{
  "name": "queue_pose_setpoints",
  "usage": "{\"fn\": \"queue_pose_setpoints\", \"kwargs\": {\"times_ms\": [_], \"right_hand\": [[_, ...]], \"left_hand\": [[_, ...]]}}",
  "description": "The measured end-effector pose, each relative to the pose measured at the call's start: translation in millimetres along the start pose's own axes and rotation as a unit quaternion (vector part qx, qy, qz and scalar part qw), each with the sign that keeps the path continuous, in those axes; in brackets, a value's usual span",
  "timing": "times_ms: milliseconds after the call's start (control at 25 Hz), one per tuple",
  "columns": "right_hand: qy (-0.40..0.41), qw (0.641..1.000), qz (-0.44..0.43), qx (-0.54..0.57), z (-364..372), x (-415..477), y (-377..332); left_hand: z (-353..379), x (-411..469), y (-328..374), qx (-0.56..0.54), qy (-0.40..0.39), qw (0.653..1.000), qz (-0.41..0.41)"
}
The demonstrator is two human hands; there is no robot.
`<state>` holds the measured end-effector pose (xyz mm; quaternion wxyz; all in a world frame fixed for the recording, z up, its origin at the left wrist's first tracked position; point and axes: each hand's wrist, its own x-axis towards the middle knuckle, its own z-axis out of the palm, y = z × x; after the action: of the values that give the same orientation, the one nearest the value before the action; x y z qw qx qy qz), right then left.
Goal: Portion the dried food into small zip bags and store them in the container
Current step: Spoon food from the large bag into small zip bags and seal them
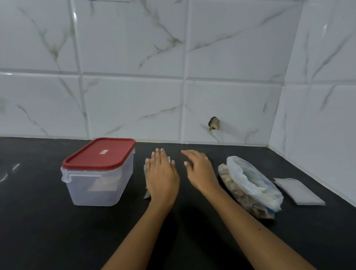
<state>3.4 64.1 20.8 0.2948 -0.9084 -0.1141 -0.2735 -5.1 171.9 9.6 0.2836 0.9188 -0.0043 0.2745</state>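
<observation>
A clear plastic container (pixel 98 182) with a red lid (pixel 101 154) on it stands at the left of the black counter. Just right of it, my left hand (pixel 161 175) lies flat with straight fingers on a small zip bag (pixel 147 193), which is mostly hidden beneath it. My right hand (pixel 198 168) hovers beside it, fingers relaxed, holding nothing. Right of that hand lies a large plastic bag of brown dried food (pixel 248 186). Empty small zip bags (pixel 298 191) lie flat at the far right.
The black counter (pixel 45 240) meets white marbled wall tiles at the back and on the right, forming a corner. A small dark hole with debris (pixel 214 123) marks the back wall above the counter.
</observation>
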Motion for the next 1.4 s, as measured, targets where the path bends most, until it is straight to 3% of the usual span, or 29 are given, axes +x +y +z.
{"fn": "queue_pose_setpoints", "kwargs": {"times_ms": [120,440,680,840,960,1240,1400], "right_hand": [[0.019,0.994,-0.007,-0.104,-42.9,-2.6,16.4],[0.083,0.983,0.106,-0.124,-143.2,-35.0,95.1],[0.104,0.967,0.208,-0.106,-186.7,-61.5,158.0],[0.1,0.95,0.287,-0.066,-194.3,-74.7,190.0],[0.066,0.934,0.351,-0.03,-190.7,-84.6,204.3],[0.022,0.921,0.39,-0.004,-183.9,-85.2,213.1],[0.028,0.924,0.381,-0.011,-184.0,-87.0,207.4]], "left_hand": [[0.3,-0.3,37.0,-0.014,-0.01,0.999,0.048],[33.7,-33.5,139.4,-0.051,-0.051,0.986,0.152],[77.4,-65.2,229.4,-0.062,-0.183,0.958,0.212],[102.6,-80.3,265.0,-0.117,-0.314,0.934,0.124],[115.9,-88.9,273.9,-0.124,-0.365,0.921,0.055],[129.9,-93.1,267.4,-0.176,-0.378,0.908,-0.033],[125.2,-90.5,264.6,-0.194,-0.357,0.914,-0.023]]}}
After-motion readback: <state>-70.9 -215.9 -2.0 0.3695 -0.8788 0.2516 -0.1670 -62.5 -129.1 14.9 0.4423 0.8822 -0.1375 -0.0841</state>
